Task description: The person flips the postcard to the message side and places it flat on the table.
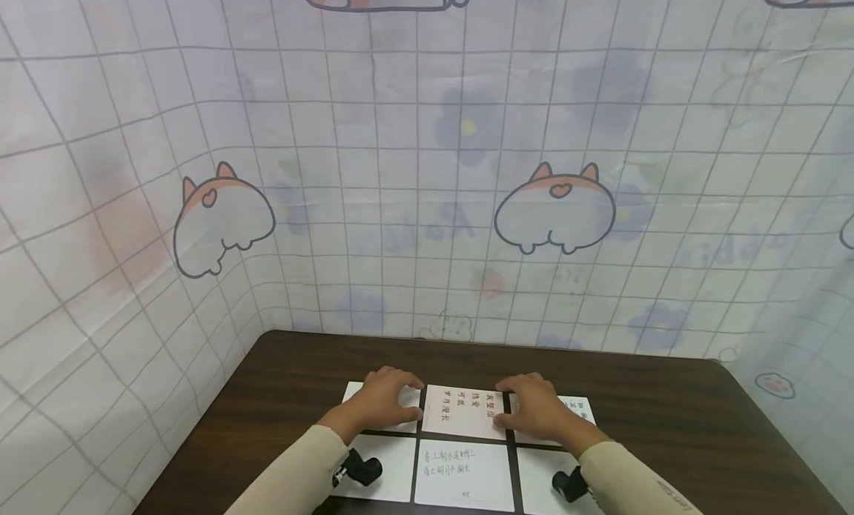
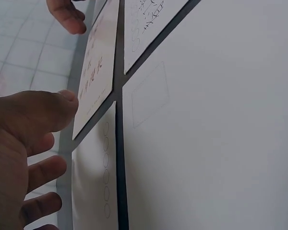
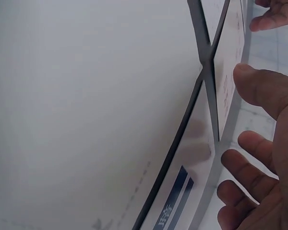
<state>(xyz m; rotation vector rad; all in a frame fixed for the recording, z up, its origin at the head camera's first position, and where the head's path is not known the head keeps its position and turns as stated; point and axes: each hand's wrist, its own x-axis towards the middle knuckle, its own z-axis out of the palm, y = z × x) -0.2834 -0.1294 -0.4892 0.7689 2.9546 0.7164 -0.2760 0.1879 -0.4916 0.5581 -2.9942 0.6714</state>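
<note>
I see the left hand [image 1: 382, 401] and right hand [image 1: 537, 408] apart, gripping nothing, flanking the red-lettered card [image 1: 460, 427] in the far row's middle on the surface [image 1: 674, 411]; spacing probably keeps neighbouring cards [image 1: 467, 489] from overlapping.

Table [image 1: 267, 396]: dark brown wood-grain top, rounded far corners | Backdrop [image 1: 394, 167]: white sheet, grey grid lines, hangs behind table and at both sides | Animal print [image 1: 555, 215]: orange-and-white, dark outline | Flower print [image 1: 469, 127]: pale blue, yellow centre
</note>
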